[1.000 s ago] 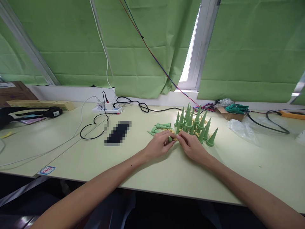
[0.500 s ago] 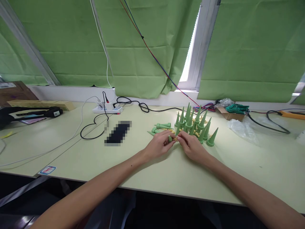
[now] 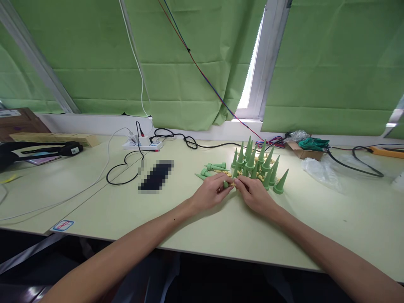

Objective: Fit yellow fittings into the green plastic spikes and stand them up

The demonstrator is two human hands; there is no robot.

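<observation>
My left hand [image 3: 212,190] is closed around a green cone-shaped spike [image 3: 225,184], most of it hidden by the fingers. At its fingertips, a small yellow piece [image 3: 232,183] shows between both hands. My right hand [image 3: 254,192] pinches at that yellow piece, its fingertips almost meeting the left ones. Just beyond the hands, several green spikes [image 3: 280,184] stand upright on their round bases, points up. More small yellow pieces [image 3: 260,177] lie among them. Left of this group, several green spikes [image 3: 217,166] lie on their sides.
A pixelated dark object [image 3: 156,176] lies on the table [image 3: 195,227]. Behind it stands a white power strip [image 3: 142,145] with black and white cables. At the right are a small cardboard box [image 3: 305,150], a clear plastic bag [image 3: 320,171] and an orange device [image 3: 386,151].
Both hands stay in almost the same place. The fingertips around the small yellow piece have shifted very slightly, and the spike in the left hand shows a little more.
</observation>
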